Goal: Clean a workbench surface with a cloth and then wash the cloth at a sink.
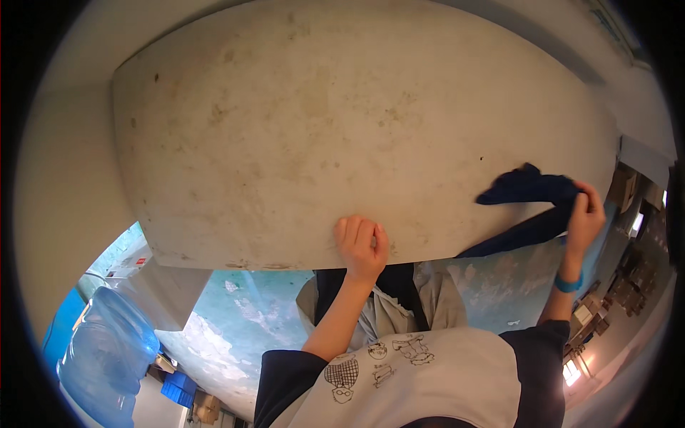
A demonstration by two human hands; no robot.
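My left hand (pixel 362 246) rests at the near edge of a stained, off-white tabletop (pixel 285 143), its fingers curled in. Whether anything lies inside those fingers is hidden. At the right side of the table, my right hand (pixel 586 221) is closed on a dark navy cloth (pixel 531 189). From that grip one part of the cloth stretches left over the tabletop, bunched at its end. Another part hangs down toward the near edge in a long strip. A blue band (pixel 569 282) circles my right wrist.
A large clear blue water bottle (pixel 110 349) stands at the lower left, near a white box-shaped unit (pixel 168 289). A blue bin (pixel 178 389) sits beyond it. Shelves with boxes (pixel 631 278) line the far right. The floor (pixel 250 307) is worn blue paint.
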